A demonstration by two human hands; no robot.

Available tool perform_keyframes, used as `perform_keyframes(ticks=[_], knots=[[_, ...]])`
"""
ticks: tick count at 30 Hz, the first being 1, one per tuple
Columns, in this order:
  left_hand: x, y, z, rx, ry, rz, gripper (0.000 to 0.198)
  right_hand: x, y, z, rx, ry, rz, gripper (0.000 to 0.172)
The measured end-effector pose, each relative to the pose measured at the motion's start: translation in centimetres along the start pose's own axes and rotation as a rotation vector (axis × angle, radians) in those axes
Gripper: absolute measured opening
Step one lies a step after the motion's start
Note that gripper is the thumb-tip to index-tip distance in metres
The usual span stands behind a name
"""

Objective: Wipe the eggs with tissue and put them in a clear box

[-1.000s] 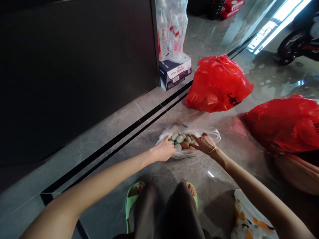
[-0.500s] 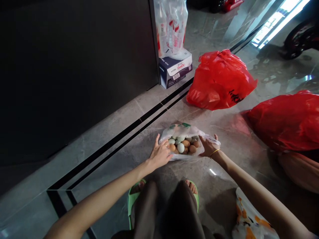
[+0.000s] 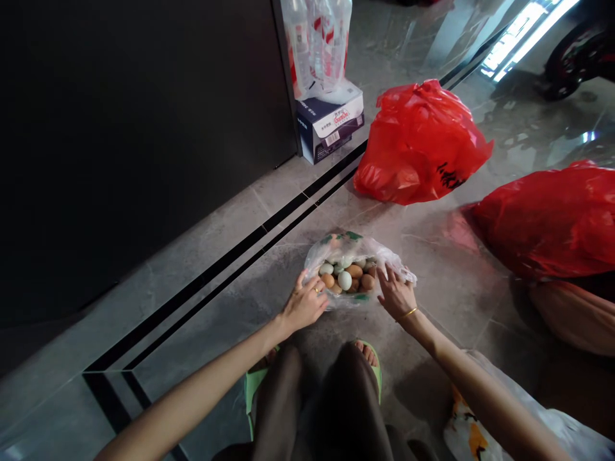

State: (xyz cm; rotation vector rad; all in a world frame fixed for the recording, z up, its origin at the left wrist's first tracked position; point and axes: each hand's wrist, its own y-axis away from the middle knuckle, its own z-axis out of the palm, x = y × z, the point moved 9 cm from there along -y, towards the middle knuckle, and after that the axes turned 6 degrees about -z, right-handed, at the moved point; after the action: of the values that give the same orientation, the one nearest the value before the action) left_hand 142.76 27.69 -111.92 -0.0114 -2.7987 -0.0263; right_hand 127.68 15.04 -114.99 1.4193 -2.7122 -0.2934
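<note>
A clear plastic bag (image 3: 353,244) with green print lies on the floor in front of my feet, its mouth spread apart. Several eggs (image 3: 344,280), brown and pale bluish, show inside. My left hand (image 3: 306,301) is at the bag's left edge, its fingers curled over the plastic; a ring is on one finger. At the right edge, my right hand (image 3: 398,296) rests back up on the crumpled plastic, with its fingers stretched apart toward the eggs. A gold bracelet circles the right wrist.
Two full red plastic bags (image 3: 423,144) stand on the tiled floor ahead and to the right. A dark panel (image 3: 144,128) fills the left. Beside it, wrapped bottles (image 3: 317,48) sit on a box (image 3: 331,121). A patterned plastic bag (image 3: 473,426) lies near my right forearm.
My right hand has moved from under the bag's right rim to on top of it, fingers now spread. The near edge of the bag has slackened. The view has shifted slightly.
</note>
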Motion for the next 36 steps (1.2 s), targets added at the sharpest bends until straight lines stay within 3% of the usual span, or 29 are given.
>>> perform_keyframes(ticks=[4,9,13,15,18,21,25,27,31,36], knots=[[3.3,-0.7,1.2,-0.028,-0.027,0.126,0.030,-2.5,1.0,0.0,0.046,-0.068,-0.081,0.038],[5.0,-1.8,3.3,-0.121,-0.092,0.081,0.031,-3.3,1.9,0.9,0.083,-0.157,-0.035,0.019],[5.5,-1.7,3.9,-0.168,-0.054,0.083,0.027,-3.4,1.9,1.0,0.121,-0.198,0.033,0.021],[5.5,-1.6,3.9,-0.176,-0.034,0.116,0.030,-3.4,1.6,1.1,0.152,-0.193,0.102,0.030],[5.6,-1.8,3.4,-0.167,0.028,0.227,0.029,-3.6,1.0,1.4,0.211,-0.181,0.198,0.044],[5.2,-2.5,2.4,-0.133,0.076,0.278,0.027,-4.0,0.4,1.9,0.256,-0.188,0.250,0.046],[3.9,-4.3,1.1,-0.040,-0.005,0.169,0.014,-4.1,0.1,2.2,0.279,-0.199,0.294,0.041],[3.5,-5.2,0.8,-0.008,-0.069,0.099,0.023,-4.0,0.0,2.2,0.289,-0.207,0.302,0.039],[3.3,-6.5,1.3,-0.029,-0.167,0.039,0.030,-4.1,0.1,2.2,0.324,-0.205,0.302,0.039],[2.3,-6.4,0.9,-0.046,-0.173,-0.012,0.031,-4.4,0.5,2.3,0.389,-0.174,0.298,0.046]])
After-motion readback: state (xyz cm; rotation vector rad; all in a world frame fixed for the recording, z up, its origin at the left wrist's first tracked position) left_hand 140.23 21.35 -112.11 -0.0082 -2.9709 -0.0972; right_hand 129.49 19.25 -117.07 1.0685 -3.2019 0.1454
